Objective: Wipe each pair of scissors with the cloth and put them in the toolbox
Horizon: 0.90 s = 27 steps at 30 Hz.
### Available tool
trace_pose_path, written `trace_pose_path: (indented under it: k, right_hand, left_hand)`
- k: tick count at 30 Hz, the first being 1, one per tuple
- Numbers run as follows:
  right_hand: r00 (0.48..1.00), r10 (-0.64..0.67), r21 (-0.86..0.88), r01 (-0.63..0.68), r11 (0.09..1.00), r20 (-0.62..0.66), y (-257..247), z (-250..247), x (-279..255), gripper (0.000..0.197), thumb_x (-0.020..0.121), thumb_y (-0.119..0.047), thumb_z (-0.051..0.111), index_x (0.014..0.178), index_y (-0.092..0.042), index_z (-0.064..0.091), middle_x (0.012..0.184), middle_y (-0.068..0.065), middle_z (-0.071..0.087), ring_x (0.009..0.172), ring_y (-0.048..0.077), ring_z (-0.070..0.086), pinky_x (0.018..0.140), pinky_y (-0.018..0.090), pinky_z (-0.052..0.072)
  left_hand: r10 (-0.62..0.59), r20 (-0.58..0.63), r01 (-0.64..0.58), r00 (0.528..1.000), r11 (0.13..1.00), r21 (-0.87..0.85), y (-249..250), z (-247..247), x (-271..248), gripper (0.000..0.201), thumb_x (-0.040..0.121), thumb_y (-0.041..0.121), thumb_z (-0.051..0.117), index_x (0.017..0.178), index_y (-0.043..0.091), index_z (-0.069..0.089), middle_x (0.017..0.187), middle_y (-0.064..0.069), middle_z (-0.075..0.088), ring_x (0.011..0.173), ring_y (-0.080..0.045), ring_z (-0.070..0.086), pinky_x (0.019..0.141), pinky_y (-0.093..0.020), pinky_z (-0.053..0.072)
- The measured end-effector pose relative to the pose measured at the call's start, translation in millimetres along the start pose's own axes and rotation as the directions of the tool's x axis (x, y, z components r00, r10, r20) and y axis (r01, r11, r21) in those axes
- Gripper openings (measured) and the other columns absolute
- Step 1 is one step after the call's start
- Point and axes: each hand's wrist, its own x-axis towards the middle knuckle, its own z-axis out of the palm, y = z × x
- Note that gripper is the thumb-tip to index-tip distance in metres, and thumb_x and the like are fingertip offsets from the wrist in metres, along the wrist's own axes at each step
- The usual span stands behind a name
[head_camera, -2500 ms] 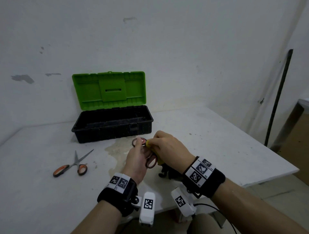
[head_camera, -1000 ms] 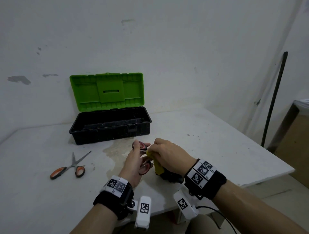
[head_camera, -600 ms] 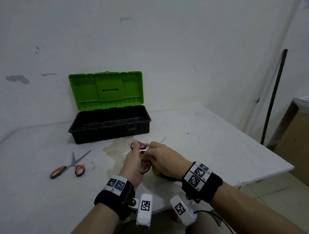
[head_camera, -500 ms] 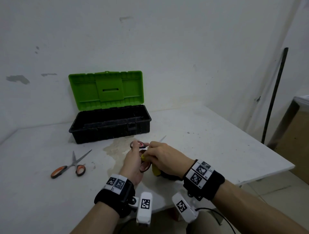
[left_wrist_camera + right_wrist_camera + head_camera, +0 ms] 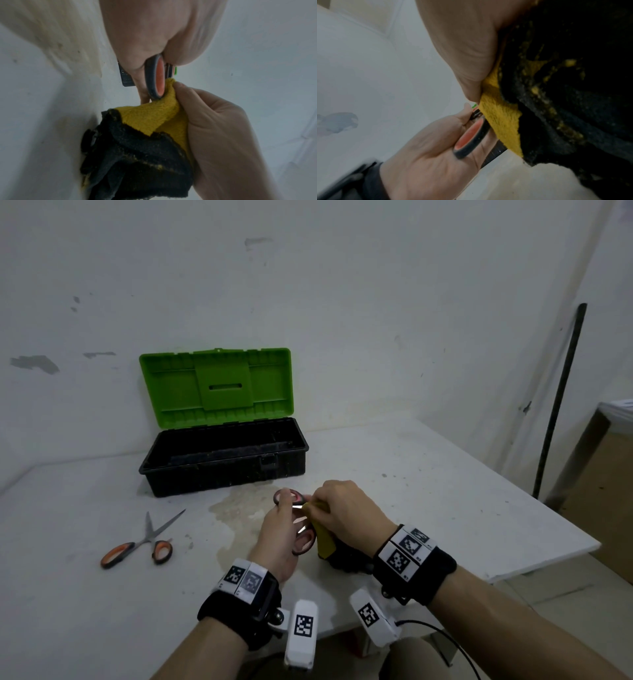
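Wiping is still underway: the scissors (image 5: pixel 297 522) are gripped by the handles in the left hand (image 5: pixel 278 537), and the cloth (image 5: pixel 323 537), pinched in the right hand (image 5: pixel 346 510), has been pulled back from the blade tip toward the handles. Nothing's been put in the toolbox (image 5: pixel 224 462) yet, and a second pair (image 5: pixel 142 542) is left on the counter (image 5: pixel 445 508).

Held scissors (image 5: pixel 301 529): dark handles lined orange-red, raised above the table's near edge, blades wrapped in the yellow-and-black cloth (image 5: pixel 323 537). Second scissors (image 5: pixel 144 542): orange-and-black handles, blades parted, flat toward the table's left side, tips pointing at the toolbox (image 5: pixel 222 460). Toolbox: black tray, green lid upright, by the far edge.
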Motion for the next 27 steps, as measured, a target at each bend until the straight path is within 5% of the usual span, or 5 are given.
trace_pose_path:
  k: [6, 10, 18, 21, 27]
  right_hand:
    - [0.969, -0.21, 0.07, 0.202, 0.977, 0.132, -11.5, 4.7, -10.8, 0.025, 0.093, -0.022, 0.05, 0.074, -0.011, 0.063, 0.086, 0.002, 0.059, 0.072, 0.016, 0.055, 0.065, 0.039, 0.05]
    - [0.98, -0.188, 0.102, 0.181, 0.978, 0.071, -3.7, -1.7, -7.5, 0.023, 0.095, -0.029, 0.055, 0.087, -0.013, 0.071, 0.085, 0.001, 0.061, 0.076, 0.016, 0.057, 0.071, 0.033, 0.048]
    - [0.997, 0.023, 0.057, -0.019, 0.998, -0.073, 12.8, 3.9, -1.2, 0.026, 0.096, -0.036, 0.054, 0.093, -0.014, 0.069, 0.094, 0.001, 0.059, 0.085, 0.02, 0.058, 0.076, 0.038, 0.05]
    - [0.994, 0.032, 0.088, -0.023, 0.996, -0.104, 18.1, 0.0, -1.3, 0.024, 0.095, -0.036, 0.055, 0.093, -0.017, 0.069, 0.091, -0.003, 0.06, 0.084, 0.015, 0.057, 0.076, 0.032, 0.05]
    - [0.987, 0.056, 0.152, -0.033, 0.988, -0.152, 23.1, -12.4, -1.3, 0.022, 0.095, -0.035, 0.057, 0.092, -0.018, 0.071, 0.087, -0.005, 0.063, 0.079, 0.007, 0.054, 0.072, 0.02, 0.042]
  left_hand:
    - [0.015, 0.007, -0.015, 1.0, 0.998, 0.055, -2.3, -0.7, 0.8, 0.051, 0.107, 0.044, 0.036, 0.105, 0.001, 0.064, 0.06, -0.006, 0.063, 0.043, -0.011, 0.058, 0.037, -0.021, 0.041]
    - [0.0, 0.004, 0.0, 1.0, 1.0, 0.009, -5.0, -8.2, 2.1, 0.047, 0.108, 0.041, 0.037, 0.096, 0.003, 0.062, 0.054, -0.003, 0.061, 0.044, -0.013, 0.06, 0.04, -0.023, 0.045]
    - [-0.009, 0.048, 0.009, 0.999, 1.0, -0.005, -2.8, -9.2, 3.5, 0.047, 0.107, 0.047, 0.036, 0.112, 0.01, 0.065, 0.11, -0.022, 0.072, 0.08, -0.026, 0.076, 0.068, -0.037, 0.06]
    - [-0.001, 0.051, -0.001, 0.999, 0.999, 0.045, 1.2, -13.8, 1.2, 0.046, 0.106, 0.048, 0.032, 0.114, 0.013, 0.062, 0.108, -0.019, 0.064, 0.073, -0.031, 0.074, 0.06, -0.038, 0.058]
    - [0.073, 0.036, -0.077, 0.997, 0.987, 0.143, 7.3, -21.5, 11.2, 0.067, 0.098, 0.07, 0.027, 0.103, 0.009, 0.055, 0.092, -0.012, 0.052, 0.05, -0.018, 0.05, 0.044, -0.026, 0.037]
